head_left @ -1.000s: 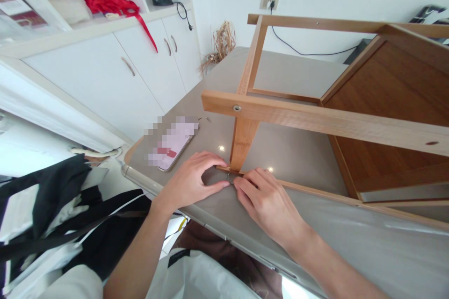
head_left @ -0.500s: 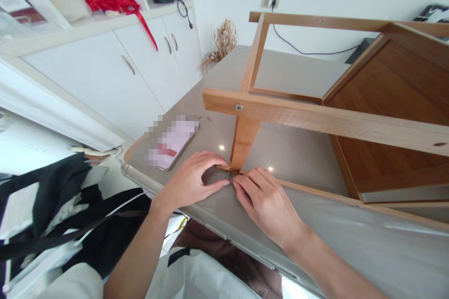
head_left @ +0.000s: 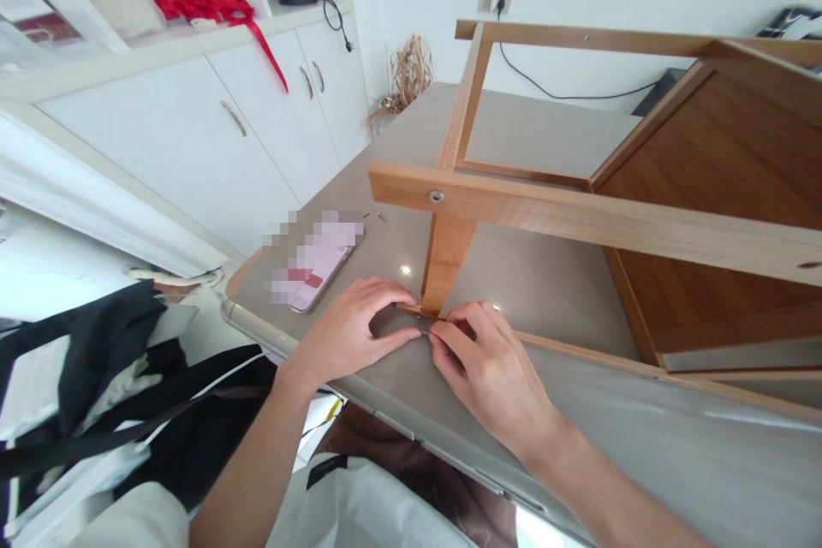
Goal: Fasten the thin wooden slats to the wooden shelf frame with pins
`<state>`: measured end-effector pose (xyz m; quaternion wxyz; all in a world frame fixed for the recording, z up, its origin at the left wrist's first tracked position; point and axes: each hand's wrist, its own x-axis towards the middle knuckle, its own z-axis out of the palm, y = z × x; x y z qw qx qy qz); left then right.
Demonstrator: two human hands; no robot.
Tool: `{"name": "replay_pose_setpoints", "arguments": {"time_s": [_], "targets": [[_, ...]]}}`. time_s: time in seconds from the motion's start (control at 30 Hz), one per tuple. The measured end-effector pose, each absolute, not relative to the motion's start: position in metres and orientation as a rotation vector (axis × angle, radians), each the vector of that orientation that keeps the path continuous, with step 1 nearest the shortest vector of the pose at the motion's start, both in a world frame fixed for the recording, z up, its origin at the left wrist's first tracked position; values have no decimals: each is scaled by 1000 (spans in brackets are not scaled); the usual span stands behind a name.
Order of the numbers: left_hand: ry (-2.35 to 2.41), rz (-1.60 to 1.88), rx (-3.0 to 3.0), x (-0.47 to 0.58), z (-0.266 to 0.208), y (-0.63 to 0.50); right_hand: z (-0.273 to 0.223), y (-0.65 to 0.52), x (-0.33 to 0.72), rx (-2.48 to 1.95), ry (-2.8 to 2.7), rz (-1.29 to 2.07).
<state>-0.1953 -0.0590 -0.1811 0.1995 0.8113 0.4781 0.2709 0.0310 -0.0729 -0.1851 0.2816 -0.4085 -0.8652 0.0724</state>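
Observation:
A wooden furniture frame (head_left: 449, 261) lies on its side on the table. At its low near corner, a small metal screw (head_left: 419, 322) stands out from the wood. My left hand (head_left: 360, 327) curves around this corner, its fingertips against the wood and its thumb tip close beside the screw. My right hand (head_left: 485, 355) is closed in a pinch just right of the screw. A thin metal piece, which looks like a hex key (head_left: 425, 333), pokes out from its fingertips toward the left thumb. Most of that key is hidden by the fingers.
A phone (head_left: 321, 261) lies left of my hands on the grey table (head_left: 545, 282), with small screws (head_left: 382, 217) behind it. The frame's brown panel (head_left: 725, 214) rises at right. White cabinets (head_left: 193, 128) stand at left, and a bag (head_left: 372, 505) is below the table edge.
My right hand has shifted slightly, its knuckles lifting and turning around the pinched metal piece. The left hand and the wooden frame stay in place.

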Motion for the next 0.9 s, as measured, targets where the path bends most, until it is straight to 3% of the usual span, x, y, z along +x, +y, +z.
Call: {"name": "replay_pose_setpoints", "arguments": {"time_s": [0.9], "targets": [[1341,772,2246,-195,-182,-59,-184,-71,35,-1051,-2433,167]]}}
